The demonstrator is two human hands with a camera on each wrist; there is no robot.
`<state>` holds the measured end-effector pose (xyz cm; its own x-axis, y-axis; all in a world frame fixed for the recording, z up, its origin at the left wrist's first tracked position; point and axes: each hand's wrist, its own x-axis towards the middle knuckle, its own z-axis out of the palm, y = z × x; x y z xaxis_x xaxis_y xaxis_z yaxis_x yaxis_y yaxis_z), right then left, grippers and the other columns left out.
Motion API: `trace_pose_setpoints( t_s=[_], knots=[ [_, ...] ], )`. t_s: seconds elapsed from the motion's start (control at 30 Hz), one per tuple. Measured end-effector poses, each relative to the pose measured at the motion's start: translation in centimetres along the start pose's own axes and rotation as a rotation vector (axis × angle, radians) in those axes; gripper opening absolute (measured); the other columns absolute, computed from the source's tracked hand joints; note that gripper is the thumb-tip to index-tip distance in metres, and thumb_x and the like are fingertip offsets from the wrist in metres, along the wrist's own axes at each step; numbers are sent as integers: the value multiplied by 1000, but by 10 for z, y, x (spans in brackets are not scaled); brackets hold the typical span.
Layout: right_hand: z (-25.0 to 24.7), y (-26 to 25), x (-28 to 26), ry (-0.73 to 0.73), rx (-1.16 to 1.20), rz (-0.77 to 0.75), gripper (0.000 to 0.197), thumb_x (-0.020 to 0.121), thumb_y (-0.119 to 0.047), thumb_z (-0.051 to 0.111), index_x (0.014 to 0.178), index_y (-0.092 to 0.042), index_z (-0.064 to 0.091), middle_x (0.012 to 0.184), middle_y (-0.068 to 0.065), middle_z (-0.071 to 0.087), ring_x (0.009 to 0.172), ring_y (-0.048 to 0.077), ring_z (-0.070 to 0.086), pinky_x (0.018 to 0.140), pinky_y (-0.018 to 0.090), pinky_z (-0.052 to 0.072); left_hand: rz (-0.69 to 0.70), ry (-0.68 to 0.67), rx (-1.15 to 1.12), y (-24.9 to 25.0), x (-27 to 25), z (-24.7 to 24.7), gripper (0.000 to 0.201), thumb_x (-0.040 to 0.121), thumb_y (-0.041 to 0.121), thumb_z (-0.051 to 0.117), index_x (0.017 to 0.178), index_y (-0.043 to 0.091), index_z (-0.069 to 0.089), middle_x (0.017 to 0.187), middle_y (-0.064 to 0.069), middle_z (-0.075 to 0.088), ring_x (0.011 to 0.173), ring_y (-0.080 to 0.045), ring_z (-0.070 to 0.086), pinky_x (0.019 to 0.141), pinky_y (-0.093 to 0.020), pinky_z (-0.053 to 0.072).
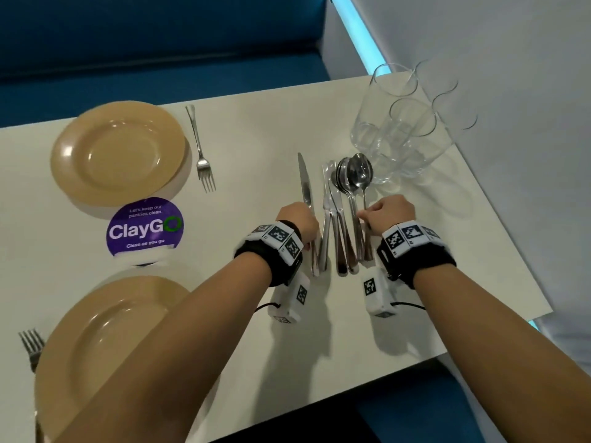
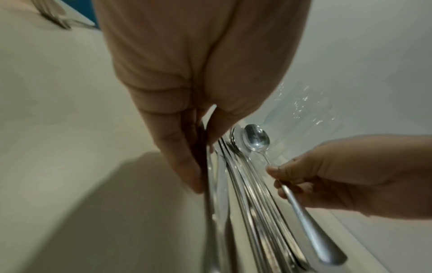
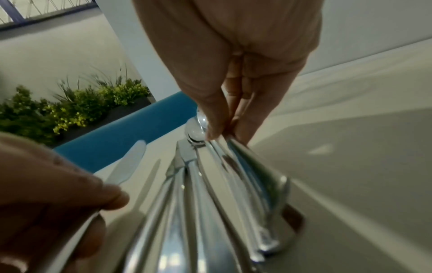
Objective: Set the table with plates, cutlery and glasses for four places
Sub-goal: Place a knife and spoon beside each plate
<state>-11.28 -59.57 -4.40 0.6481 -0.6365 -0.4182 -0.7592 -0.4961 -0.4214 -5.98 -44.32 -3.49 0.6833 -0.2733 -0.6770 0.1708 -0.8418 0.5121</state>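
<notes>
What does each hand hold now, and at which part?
The left hand grips a knife by its handle. The right hand pinches a spoon on the thin stem of its handle.

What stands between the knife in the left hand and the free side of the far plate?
Nothing visible: the table is bare between the knife in the left hand and the far plate, except the fork beside it.

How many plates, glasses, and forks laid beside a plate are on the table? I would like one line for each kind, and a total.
Plates: 2
Forks beside a plate: 2
Glasses: 4
Total: 8
</notes>
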Motion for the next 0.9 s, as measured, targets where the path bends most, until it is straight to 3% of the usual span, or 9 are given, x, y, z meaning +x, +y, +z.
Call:
trace_pose_setpoints(
  t_s=[0.17,0.23,0.33,0.4,0.57,0.67,0.8,0.9],
  knots=[
    [7,-23,-25,-82,80,-62,11,81,-15,69,81,-5,71,84,11,72,76,22,69,78,33,57,53,106,-52,-25,-25,-12,33,95,3,42,124,-5,55,131,-19,55,121,-31,53,99,-34,43],
    [18,-36,-43,-167,127,-100,7,81,-9,68,75,-7,67,83,12,70,74,22,68,76,35,59,39,122,-84,-34,-37,-18,37,97,2,33,129,-7,50,138,-20,48,128,-33,46,106,-36,37],
    [36,-52,-73,-340,211,-123,12,84,-3,66,75,-10,60,78,10,65,73,21,66,68,32,59,50,217,-180,-51,-52,-18,40,101,5,24,125,-11,52,135,-25,50,125,-36,47,106,-40,36],
    [47,-56,-93,-424,243,-130,17,84,-1,65,72,-10,57,74,9,63,76,24,67,73,37,59,53,241,-210,-64,-63,-16,40,100,6,25,124,-7,55,134,-22,52,126,-34,47,106,-38,37],
    [68,-44,-123,-498,230,-179,18,85,-2,65,73,-11,54,72,9,61,73,25,67,77,40,59,-23,271,-266,-96,-82,-2,33,97,6,37,123,1,56,128,-16,57,117,-32,55,96,-32,44],
    [75,-30,-134,-529,179,-179,16,84,-4,67,76,-10,54,73,9,62,69,24,67,75,40,60,-39,281,-233,-113,-88,13,28,94,8,44,114,0,62,116,-19,64,105,-34,63,92,-38,51],
    [80,-9,-149,-575,134,-179,14,83,-4,68,78,-8,55,81,10,63,82,28,70,79,40,59,-67,291,-58,-129,-100,38,22,93,19,54,100,1,65,102,-15,68,98,-30,63,75,-29,45],
    [85,5,-156,-576,103,-214,17,81,-3,69,75,-9,54,88,15,67,84,30,71,79,42,59,-102,273,-32,-135,-105,52,22,88,22,62,97,2,67,98,-13,69,92,-27,66,73,-28,51]
  ],
)
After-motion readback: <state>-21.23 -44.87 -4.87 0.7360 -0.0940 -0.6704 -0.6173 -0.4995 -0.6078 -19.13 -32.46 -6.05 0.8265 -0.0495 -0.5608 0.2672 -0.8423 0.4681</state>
